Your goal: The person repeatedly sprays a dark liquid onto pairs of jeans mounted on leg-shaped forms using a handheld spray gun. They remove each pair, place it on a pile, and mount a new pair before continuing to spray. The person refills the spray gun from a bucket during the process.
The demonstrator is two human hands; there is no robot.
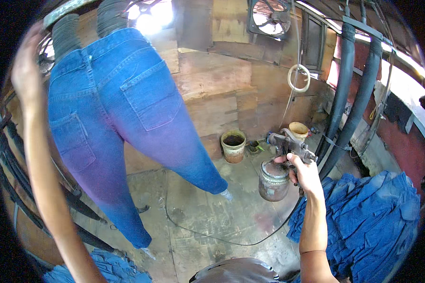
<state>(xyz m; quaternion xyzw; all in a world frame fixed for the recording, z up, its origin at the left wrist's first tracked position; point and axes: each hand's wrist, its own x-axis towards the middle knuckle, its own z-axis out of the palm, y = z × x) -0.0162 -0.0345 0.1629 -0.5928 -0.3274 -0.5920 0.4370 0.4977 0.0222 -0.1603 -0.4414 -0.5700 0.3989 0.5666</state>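
A pair of blue jeans [113, 85] hangs with its back side towards me, filled out on dark ribbed forms [111, 18] that show above the waistband. Purple tints spread over the seat and thighs. In my right hand [308, 177] is a spray gun [274, 181] with a round, stained metal cup below it; my fingers wrap its grip. The gun is to the right of the jeans, apart from them. My left hand [27, 75] is raised at the far left, beside the waistband. Motion blurs it and its fingers cannot be made out.
A hose [250, 244] loops across the stained floor. Behind stand a bucket of dark liquid [233, 150] and a smaller tub [298, 129]. Blue garments [363, 221] are heaped at right, more denim [101, 269] at lower left. Black tubes [347, 85] rise at right; a fan [269, 18] is on the wall.
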